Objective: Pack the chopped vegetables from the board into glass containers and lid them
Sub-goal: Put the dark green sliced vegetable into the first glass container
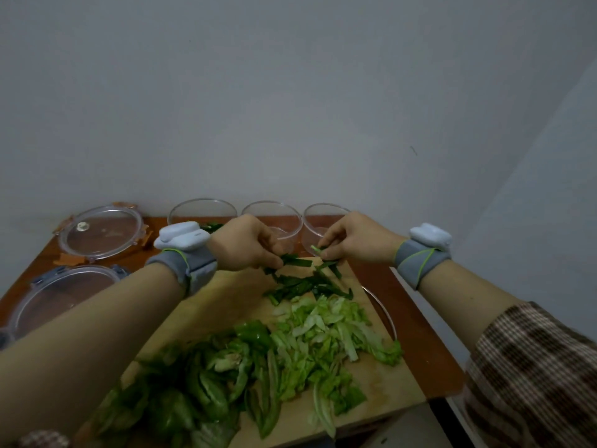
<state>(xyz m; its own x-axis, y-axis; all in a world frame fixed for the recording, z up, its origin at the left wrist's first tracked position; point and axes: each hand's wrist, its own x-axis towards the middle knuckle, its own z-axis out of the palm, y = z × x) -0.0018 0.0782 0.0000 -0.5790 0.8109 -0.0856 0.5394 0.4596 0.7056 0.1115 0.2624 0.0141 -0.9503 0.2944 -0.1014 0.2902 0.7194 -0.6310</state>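
Observation:
A wooden cutting board [381, 379] carries three heaps: dark green leaf strips [307, 284] at the far end, pale chopped lettuce [326, 337] in the middle, green pepper pieces [206, 383] nearest me. My left hand [245, 244] pinches a few dark strips above the far heap. My right hand [352, 240] pinches a small green piece just right of it. Three glass containers stand behind the board: left [202, 210] with some greens inside, middle [271, 211], right [323, 211].
Two round clear lids lie at the left: one with orange clips [100, 232], one with grey clips [58, 295]. A metal rim [382, 313] shows under the board's right edge. The red-brown table [420, 324] ends at grey walls behind and right.

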